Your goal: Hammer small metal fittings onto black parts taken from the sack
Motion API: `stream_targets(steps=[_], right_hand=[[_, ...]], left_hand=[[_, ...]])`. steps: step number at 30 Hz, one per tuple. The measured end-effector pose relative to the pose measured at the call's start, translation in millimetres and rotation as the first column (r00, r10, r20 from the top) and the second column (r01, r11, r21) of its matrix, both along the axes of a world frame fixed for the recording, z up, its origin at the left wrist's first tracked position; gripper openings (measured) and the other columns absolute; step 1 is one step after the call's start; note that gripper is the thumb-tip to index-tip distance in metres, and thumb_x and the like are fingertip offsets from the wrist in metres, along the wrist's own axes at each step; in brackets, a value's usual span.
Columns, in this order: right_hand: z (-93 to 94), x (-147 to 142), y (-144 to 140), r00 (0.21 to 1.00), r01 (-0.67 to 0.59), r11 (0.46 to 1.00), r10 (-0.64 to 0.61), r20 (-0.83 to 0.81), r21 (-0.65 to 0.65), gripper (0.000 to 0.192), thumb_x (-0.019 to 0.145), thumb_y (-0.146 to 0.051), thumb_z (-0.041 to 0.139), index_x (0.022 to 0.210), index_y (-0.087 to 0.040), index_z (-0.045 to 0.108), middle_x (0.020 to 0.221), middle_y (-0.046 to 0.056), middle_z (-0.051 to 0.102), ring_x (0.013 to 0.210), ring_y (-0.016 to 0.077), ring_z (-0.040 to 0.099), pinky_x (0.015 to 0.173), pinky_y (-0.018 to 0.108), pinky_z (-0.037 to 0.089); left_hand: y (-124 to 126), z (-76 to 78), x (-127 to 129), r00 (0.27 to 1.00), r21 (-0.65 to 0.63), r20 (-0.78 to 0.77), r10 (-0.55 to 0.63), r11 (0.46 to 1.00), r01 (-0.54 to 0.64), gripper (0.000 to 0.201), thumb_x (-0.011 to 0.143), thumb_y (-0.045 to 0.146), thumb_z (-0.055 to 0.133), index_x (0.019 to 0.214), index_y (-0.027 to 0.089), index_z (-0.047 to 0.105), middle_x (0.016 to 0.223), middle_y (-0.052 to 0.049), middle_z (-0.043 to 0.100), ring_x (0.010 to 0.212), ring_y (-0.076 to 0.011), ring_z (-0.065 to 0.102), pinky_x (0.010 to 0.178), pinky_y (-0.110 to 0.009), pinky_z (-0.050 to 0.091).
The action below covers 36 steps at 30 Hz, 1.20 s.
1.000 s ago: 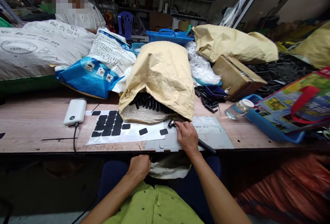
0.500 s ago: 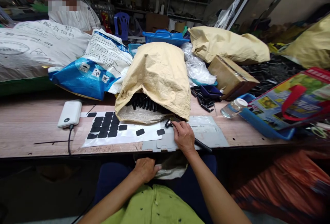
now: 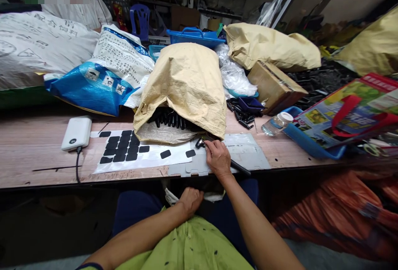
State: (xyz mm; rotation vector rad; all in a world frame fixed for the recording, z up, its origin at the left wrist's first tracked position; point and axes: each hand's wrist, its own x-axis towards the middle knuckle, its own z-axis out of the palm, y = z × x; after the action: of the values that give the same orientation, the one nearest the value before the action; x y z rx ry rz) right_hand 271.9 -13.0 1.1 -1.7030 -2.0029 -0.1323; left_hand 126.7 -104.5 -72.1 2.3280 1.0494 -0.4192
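Observation:
My right hand (image 3: 218, 157) is closed around a small hammer (image 3: 200, 142). Its metal head pokes out past my fingertips, and the black handle (image 3: 240, 167) runs out under my palm. The hammer is low over a grey sheet (image 3: 248, 152) at the table's front edge. Down in my lap, my left hand (image 3: 191, 200) has its fingers curled in at the mouth of a whitish bag (image 3: 214, 196); whatever they grip is hidden. Straight ahead, a tan woven sack (image 3: 189, 79) lies with its mouth towards me, showing black pointed pieces (image 3: 171, 119) inside.
White backing paper (image 3: 152, 162) with black rounded stickers (image 3: 126, 145) lies left of the hammer, beside a white power bank (image 3: 76, 134). A clear jar (image 3: 275, 125), a wooden box (image 3: 272, 87) and a blue tray (image 3: 311, 141) stand right. Filled sacks line the back; another person sits far left.
My left hand has shifted right and slightly up in my lap, its fingers now curled in. My right hand keeps its hold on the hammer. The view has tilted a little downward.

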Motion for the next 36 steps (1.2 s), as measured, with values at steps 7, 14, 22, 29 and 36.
stream_targets(steps=[7, 14, 22, 29, 36], right_hand=[[0.7, -1, 1, 1.0, 0.004, 1.0, -0.004, 0.021, -0.007, 0.029, 0.098, -0.023, 0.051, 0.123, -0.023, 0.067, 0.1, 0.007, 0.061, 0.094, 0.0232, 0.051, 0.084, 0.034, 0.039], [-1.7, 0, 2, 1.0, 0.003, 1.0, -0.003, 0.015, 0.006, 0.029, 0.097, -0.024, 0.053, 0.122, -0.023, 0.067, 0.099, 0.007, 0.062, 0.094, 0.023, 0.05, 0.084, 0.034, 0.038], [-0.6, 0, 1, 1.0, 0.0, 1.0, 0.0, 0.014, -0.001, 0.029, 0.098, -0.024, 0.052, 0.123, -0.023, 0.067, 0.099, 0.007, 0.062, 0.094, 0.0231, 0.051, 0.084, 0.034, 0.039], [-1.7, 0, 1, 1.0, 0.004, 1.0, -0.004, 0.004, -0.009, 0.029, 0.097, -0.024, 0.053, 0.123, -0.024, 0.067, 0.099, 0.007, 0.062, 0.094, 0.0234, 0.05, 0.084, 0.034, 0.039], [1.3, -1, 0, 1.0, 0.01, 1.0, -0.01, 0.015, -0.002, 0.029, 0.097, -0.023, 0.054, 0.123, -0.024, 0.067, 0.099, 0.007, 0.061, 0.093, 0.0229, 0.05, 0.082, 0.034, 0.038]], left_hand=[[-2, 26.8, 0, 0.982, 0.07, 0.186, 0.007, 0.997, -0.02, 0.032, 0.1, 0.031, 0.035, 0.117, 0.02, 0.059, 0.091, -0.011, 0.075, 0.087, -0.0275, 0.072, 0.082, -0.04, 0.05], [-16, 44.3, 4, 0.926, -0.007, 0.349, -0.143, 0.988, 0.155, 0.028, 0.099, 0.033, 0.037, 0.114, 0.025, 0.059, 0.088, -0.006, 0.075, 0.078, -0.0238, 0.071, 0.067, -0.032, 0.045], [-2, 69.1, -16, 0.895, 0.086, 0.363, -0.259, 0.966, 0.244, 0.054, 0.087, 0.067, 0.054, 0.12, 0.025, 0.062, 0.098, -0.01, 0.074, 0.095, -0.0317, 0.067, 0.091, -0.045, 0.044], [17, 56.5, -98, 0.984, 0.051, 0.105, -0.141, 0.989, 0.136, 0.017, 0.076, 0.018, 0.063, 0.09, 0.019, 0.071, 0.085, -0.015, 0.073, 0.082, -0.0302, 0.069, 0.077, -0.041, 0.048], [0, 61.7, -103, 0.988, 0.1, 0.12, -0.095, 0.991, 0.084, 0.016, 0.084, 0.032, 0.065, 0.093, 0.02, 0.07, 0.093, -0.013, 0.073, 0.097, -0.0301, 0.068, 0.093, -0.045, 0.045]])
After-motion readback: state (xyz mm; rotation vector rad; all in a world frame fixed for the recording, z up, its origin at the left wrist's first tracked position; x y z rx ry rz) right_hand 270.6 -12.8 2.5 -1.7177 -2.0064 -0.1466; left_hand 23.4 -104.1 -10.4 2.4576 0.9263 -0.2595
